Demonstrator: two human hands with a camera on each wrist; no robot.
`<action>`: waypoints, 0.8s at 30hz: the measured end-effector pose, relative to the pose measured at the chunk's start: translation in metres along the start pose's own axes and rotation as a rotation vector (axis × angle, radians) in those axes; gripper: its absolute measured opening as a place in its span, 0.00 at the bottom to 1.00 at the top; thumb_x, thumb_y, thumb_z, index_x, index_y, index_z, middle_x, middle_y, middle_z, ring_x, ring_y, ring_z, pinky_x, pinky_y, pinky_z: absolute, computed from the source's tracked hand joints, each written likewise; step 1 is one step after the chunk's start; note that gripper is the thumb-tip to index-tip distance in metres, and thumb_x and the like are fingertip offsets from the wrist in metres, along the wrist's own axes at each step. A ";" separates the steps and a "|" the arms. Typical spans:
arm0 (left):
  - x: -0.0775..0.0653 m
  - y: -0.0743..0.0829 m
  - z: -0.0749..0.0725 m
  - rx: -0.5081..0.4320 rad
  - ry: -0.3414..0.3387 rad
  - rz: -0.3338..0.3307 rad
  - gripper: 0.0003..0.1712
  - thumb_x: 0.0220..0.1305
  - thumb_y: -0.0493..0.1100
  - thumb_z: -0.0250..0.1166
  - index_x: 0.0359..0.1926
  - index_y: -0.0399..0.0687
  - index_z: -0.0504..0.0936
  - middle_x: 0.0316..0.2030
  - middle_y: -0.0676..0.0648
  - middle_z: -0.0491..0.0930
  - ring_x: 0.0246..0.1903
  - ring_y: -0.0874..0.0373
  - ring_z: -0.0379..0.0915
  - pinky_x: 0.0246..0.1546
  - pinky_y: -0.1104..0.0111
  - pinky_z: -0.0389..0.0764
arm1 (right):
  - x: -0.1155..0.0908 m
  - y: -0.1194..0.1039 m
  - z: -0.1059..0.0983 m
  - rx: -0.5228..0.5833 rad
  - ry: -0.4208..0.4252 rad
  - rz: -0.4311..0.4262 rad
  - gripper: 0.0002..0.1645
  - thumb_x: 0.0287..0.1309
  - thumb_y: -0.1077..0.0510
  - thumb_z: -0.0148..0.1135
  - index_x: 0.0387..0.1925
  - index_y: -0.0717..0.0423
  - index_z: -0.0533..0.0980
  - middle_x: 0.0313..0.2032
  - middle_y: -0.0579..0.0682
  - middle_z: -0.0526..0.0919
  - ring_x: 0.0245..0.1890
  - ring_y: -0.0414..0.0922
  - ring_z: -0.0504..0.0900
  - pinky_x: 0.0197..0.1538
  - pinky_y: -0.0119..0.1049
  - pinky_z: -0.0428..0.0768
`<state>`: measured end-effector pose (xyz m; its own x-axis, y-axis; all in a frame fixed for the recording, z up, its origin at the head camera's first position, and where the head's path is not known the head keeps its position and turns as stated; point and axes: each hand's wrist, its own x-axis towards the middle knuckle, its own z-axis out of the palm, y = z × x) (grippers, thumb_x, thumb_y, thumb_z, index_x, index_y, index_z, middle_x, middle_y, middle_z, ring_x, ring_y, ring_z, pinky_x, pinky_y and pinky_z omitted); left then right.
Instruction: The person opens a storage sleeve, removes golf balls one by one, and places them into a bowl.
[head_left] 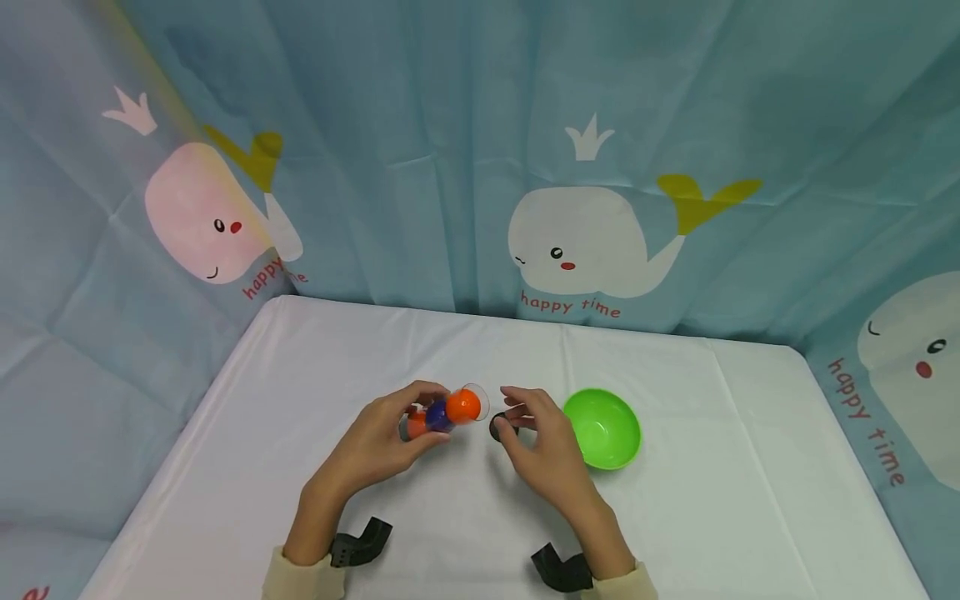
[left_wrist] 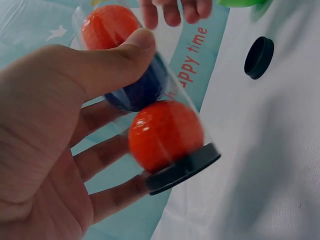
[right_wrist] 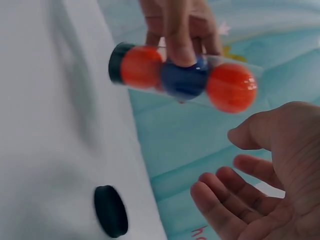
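Note:
A clear tube [head_left: 484,404] is gripped around its side by my left hand [head_left: 378,429], thumb on one side and fingers on the other. Inside it sit an orange ball [left_wrist: 166,136], a dark blue ball [right_wrist: 185,77] and a second orange ball [right_wrist: 232,88] in a row. A black cap [left_wrist: 183,169] closes one end, while the opposite end has no cap on it. My right hand [head_left: 551,458] hovers with relaxed fingers and holds nothing. Below it a loose black cap [right_wrist: 111,212] lies on the table, partly covered by the thumb in the head view.
Just right of my right hand stands a bright green bowl [head_left: 602,429]. The table [head_left: 712,500] wears a white cloth. Blue curtains [head_left: 420,208] printed with whales hang behind it and along the sides.

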<state>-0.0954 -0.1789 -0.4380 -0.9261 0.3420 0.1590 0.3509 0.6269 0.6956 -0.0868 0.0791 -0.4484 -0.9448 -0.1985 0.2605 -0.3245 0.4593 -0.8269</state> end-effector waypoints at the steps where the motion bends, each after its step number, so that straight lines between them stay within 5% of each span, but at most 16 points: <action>1: 0.000 0.001 0.000 0.000 0.007 -0.001 0.33 0.59 0.49 0.81 0.64 0.62 0.80 0.54 0.57 0.87 0.49 0.63 0.83 0.54 0.57 0.87 | 0.000 -0.001 -0.002 0.019 -0.001 0.002 0.25 0.66 0.62 0.71 0.63 0.52 0.79 0.53 0.49 0.85 0.48 0.42 0.87 0.55 0.38 0.89; 8: 0.000 0.005 -0.001 0.032 0.045 0.041 0.32 0.59 0.49 0.81 0.64 0.63 0.81 0.59 0.60 0.84 0.57 0.62 0.82 0.60 0.57 0.86 | 0.000 -0.003 -0.014 0.148 -0.039 0.013 0.21 0.69 0.59 0.69 0.62 0.48 0.80 0.55 0.49 0.85 0.52 0.43 0.87 0.56 0.31 0.88; 15: 0.003 0.010 -0.002 0.071 0.104 0.159 0.32 0.58 0.49 0.82 0.63 0.63 0.84 0.57 0.59 0.86 0.58 0.60 0.81 0.61 0.53 0.85 | 0.004 -0.008 -0.019 0.218 -0.045 -0.009 0.18 0.70 0.58 0.69 0.59 0.50 0.82 0.55 0.51 0.84 0.54 0.45 0.86 0.57 0.30 0.87; 24: -0.003 0.016 -0.006 0.164 0.135 0.168 0.31 0.58 0.48 0.82 0.63 0.61 0.85 0.56 0.56 0.85 0.58 0.56 0.79 0.60 0.49 0.80 | 0.000 -0.013 -0.022 0.269 -0.035 -0.050 0.21 0.67 0.60 0.71 0.60 0.50 0.81 0.56 0.50 0.83 0.55 0.54 0.85 0.57 0.31 0.87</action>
<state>-0.0875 -0.1742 -0.4226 -0.8590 0.3616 0.3625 0.5092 0.6780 0.5301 -0.0831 0.0926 -0.4264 -0.9243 -0.2471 0.2909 -0.3428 0.2027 -0.9173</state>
